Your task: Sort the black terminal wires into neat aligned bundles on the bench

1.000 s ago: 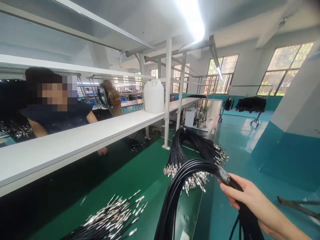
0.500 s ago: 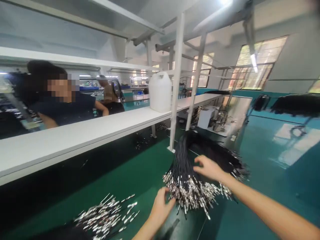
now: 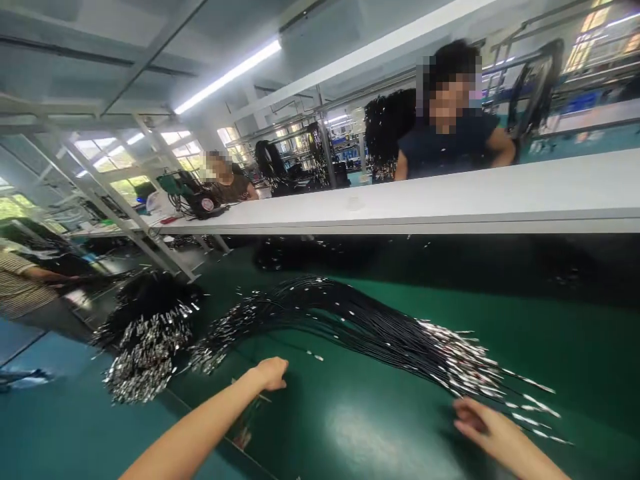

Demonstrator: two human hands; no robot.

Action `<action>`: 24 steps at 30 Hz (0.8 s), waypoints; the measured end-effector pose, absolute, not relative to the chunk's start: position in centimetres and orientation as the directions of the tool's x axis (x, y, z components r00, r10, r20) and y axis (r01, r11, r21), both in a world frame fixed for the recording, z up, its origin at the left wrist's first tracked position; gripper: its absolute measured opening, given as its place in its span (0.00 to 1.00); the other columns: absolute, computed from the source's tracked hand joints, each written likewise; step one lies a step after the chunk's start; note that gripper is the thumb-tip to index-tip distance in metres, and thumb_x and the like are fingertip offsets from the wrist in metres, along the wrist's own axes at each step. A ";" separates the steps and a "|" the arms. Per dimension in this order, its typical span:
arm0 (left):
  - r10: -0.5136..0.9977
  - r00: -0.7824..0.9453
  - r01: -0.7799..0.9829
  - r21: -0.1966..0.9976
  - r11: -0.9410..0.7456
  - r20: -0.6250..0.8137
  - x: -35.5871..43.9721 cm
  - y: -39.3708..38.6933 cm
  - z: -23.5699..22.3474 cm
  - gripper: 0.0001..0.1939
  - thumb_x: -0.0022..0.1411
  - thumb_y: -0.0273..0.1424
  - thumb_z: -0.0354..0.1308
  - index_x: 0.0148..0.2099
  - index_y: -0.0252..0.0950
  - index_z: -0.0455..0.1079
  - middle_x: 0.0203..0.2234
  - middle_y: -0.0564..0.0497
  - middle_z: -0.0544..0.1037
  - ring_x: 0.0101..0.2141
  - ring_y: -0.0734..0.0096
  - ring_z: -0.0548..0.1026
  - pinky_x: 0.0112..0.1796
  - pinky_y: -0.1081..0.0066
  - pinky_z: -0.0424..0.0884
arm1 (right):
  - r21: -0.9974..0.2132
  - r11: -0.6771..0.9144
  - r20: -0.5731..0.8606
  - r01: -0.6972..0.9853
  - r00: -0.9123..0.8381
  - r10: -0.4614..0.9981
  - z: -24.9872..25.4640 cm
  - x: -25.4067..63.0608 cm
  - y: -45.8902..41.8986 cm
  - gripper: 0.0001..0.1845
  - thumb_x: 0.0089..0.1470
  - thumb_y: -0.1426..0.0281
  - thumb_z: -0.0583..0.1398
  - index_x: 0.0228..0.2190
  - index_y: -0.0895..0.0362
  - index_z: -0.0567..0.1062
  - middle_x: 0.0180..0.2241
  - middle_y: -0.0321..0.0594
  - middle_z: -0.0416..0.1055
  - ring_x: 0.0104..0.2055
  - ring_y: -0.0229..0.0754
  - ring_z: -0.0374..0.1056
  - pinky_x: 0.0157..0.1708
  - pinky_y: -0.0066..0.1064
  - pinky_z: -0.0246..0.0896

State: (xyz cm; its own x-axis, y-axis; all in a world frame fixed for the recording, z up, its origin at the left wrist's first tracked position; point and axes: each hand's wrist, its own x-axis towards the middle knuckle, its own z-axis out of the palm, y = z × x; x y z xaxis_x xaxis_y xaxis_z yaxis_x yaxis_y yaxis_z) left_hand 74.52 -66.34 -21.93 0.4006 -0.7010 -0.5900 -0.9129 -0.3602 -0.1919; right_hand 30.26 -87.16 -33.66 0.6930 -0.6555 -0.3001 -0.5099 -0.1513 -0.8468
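Note:
A long bundle of black wires (image 3: 350, 320) with silver terminals arcs across the green table top (image 3: 380, 427). One end fans out at the right and the other lies at the left. My left hand (image 3: 273, 372) rests on the table as a closed fist just right of the bundle's left end; what it holds, if anything, is hidden. At the lower right, beside the fanned terminals (image 3: 480, 377), lies my right hand (image 3: 483, 427). Its fingers are loosely bent and apart, and nothing is in them.
A second bundle of wires (image 3: 145, 333) lies at the table's left edge. A white shelf (image 3: 450, 200) runs across above the table. Behind it stand two people, and a third person's sleeve (image 3: 20, 290) shows at far left. More wire bundles hang on racks behind.
The view has swung from the right end of the bench to the left. Both hands have left the upright bundle and now rest by a long bundle lying on the table.

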 end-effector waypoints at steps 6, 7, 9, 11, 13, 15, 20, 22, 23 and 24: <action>-0.848 0.225 -0.974 -0.095 -0.205 -0.481 82.5 -68.1 -25.8 0.33 0.55 0.28 0.59 0.63 0.36 0.58 0.62 0.39 0.62 0.61 0.52 0.61 0.60 0.55 0.57 | -0.608 -0.436 -0.026 -0.663 0.566 -0.824 -35.5 49.4 -85.8 0.26 0.51 0.65 0.56 0.52 0.58 0.71 0.55 0.51 0.67 0.58 0.55 0.62 0.56 0.47 0.57; -0.868 0.175 -0.984 -0.051 -0.171 -0.465 83.2 -68.0 -26.7 0.34 0.56 0.30 0.60 0.64 0.37 0.57 0.62 0.40 0.61 0.62 0.53 0.59 0.61 0.55 0.55 | -0.549 -0.420 -0.017 -0.723 0.512 -0.859 -36.3 50.8 -85.4 0.27 0.51 0.64 0.57 0.53 0.57 0.70 0.54 0.51 0.67 0.57 0.56 0.62 0.55 0.49 0.57; -0.891 0.095 -0.993 0.022 -0.117 -0.444 84.6 -67.4 -28.2 0.28 0.58 0.30 0.58 0.61 0.37 0.60 0.58 0.41 0.66 0.59 0.53 0.62 0.59 0.55 0.57 | -0.463 -0.402 0.021 -0.790 0.443 -0.896 -37.8 51.8 -84.6 0.25 0.53 0.63 0.57 0.52 0.55 0.70 0.51 0.50 0.67 0.56 0.57 0.63 0.52 0.52 0.57; -0.883 0.050 -0.996 0.048 -0.081 -0.467 85.4 -66.1 -29.2 0.16 0.62 0.26 0.54 0.53 0.36 0.65 0.50 0.42 0.72 0.54 0.55 0.68 0.55 0.57 0.62 | -0.442 -0.426 0.085 -0.789 0.436 -0.896 -39.0 51.6 -83.9 0.22 0.55 0.61 0.55 0.51 0.53 0.71 0.50 0.49 0.68 0.54 0.57 0.64 0.51 0.52 0.57; -0.866 0.017 -0.995 0.074 -0.062 -0.499 85.6 -64.7 -29.6 0.09 0.64 0.24 0.49 0.45 0.35 0.66 0.44 0.43 0.74 0.49 0.58 0.70 0.51 0.59 0.65 | -0.481 -0.451 0.140 -0.752 0.442 -0.886 -39.4 51.8 -82.6 0.21 0.57 0.60 0.53 0.49 0.52 0.72 0.49 0.49 0.68 0.52 0.57 0.65 0.51 0.54 0.58; -0.877 -0.009 -0.988 0.137 -0.065 -0.480 84.8 -63.7 -29.5 0.08 0.67 0.24 0.45 0.42 0.36 0.65 0.42 0.44 0.74 0.44 0.62 0.72 0.48 0.63 0.68 | -0.585 -0.462 0.146 -0.667 0.473 -0.869 -38.7 53.0 -80.7 0.20 0.59 0.58 0.51 0.48 0.53 0.72 0.49 0.49 0.69 0.52 0.55 0.66 0.52 0.51 0.59; -0.867 -0.267 -0.941 0.308 0.141 -0.421 83.5 -63.4 -27.4 0.08 0.67 0.28 0.44 0.44 0.37 0.64 0.38 0.46 0.74 0.37 0.64 0.73 0.43 0.66 0.69 | -0.789 -0.429 -0.011 -0.440 0.708 -0.706 -36.1 57.4 -76.0 0.21 0.63 0.58 0.48 0.50 0.51 0.72 0.53 0.45 0.69 0.55 0.48 0.66 0.55 0.42 0.61; -0.821 -0.351 -0.900 0.405 0.162 -0.450 85.2 -64.0 -25.3 0.08 0.66 0.28 0.46 0.42 0.38 0.66 0.36 0.47 0.75 0.36 0.65 0.73 0.42 0.67 0.69 | -0.797 -0.394 -0.073 -0.458 0.720 -0.690 -36.1 57.3 -75.9 0.20 0.61 0.58 0.51 0.48 0.51 0.74 0.53 0.46 0.69 0.55 0.50 0.66 0.56 0.44 0.61; -0.837 -0.326 -0.884 0.456 0.105 -0.439 86.4 -64.7 -23.8 0.08 0.66 0.28 0.46 0.41 0.38 0.67 0.35 0.48 0.75 0.36 0.67 0.73 0.41 0.69 0.69 | -0.802 -0.355 -0.098 -0.480 0.693 -0.714 -36.3 56.8 -76.1 0.19 0.60 0.57 0.52 0.46 0.52 0.74 0.52 0.47 0.69 0.54 0.52 0.66 0.56 0.46 0.60; -0.881 -0.253 -0.863 0.506 0.018 -0.400 87.5 -65.6 -22.1 0.09 0.66 0.29 0.46 0.40 0.38 0.67 0.34 0.49 0.75 0.35 0.69 0.72 0.40 0.70 0.69 | -0.815 -0.298 -0.128 -0.498 0.655 -0.745 -36.3 56.3 -76.5 0.19 0.59 0.57 0.53 0.45 0.53 0.75 0.51 0.49 0.70 0.53 0.52 0.67 0.55 0.46 0.61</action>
State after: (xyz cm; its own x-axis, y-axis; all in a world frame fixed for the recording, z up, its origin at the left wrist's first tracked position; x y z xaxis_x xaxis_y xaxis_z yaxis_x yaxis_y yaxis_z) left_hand 87.54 -65.58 -22.13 -0.2532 -0.8807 -0.4004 -0.8626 0.0181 0.5056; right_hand 56.32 -76.47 -36.35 0.6545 -0.7452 -0.1276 -0.4977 -0.2976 -0.8147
